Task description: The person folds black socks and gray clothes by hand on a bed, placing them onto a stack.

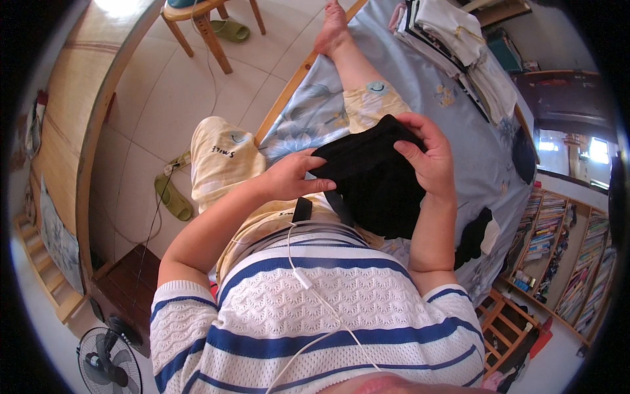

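A black piece of cloth, apparently a garment (384, 190), hangs between my two hands above my lap. My left hand (292, 176) pinches its left edge, thumb toward me and fingers partly hidden by the fabric. At the upper right corner my right hand (430, 154) grips the cloth, its thumb on the near face. The lower part drapes loosely over my thigh. Exactly what kind of garment it is, I cannot tell. Another black cloth item with a white patch (474, 240) lies on the bed beside my right forearm.
I sit on a bed with a blue flowered sheet (485, 157). A stack of folded clothes (453, 52) lies at its far right. A white cable (321, 299) runs down my striped top. Left are a wooden stool (209, 26), green slippers (174, 198) and a fan (108, 361); a bookshelf (558, 256) stands right.
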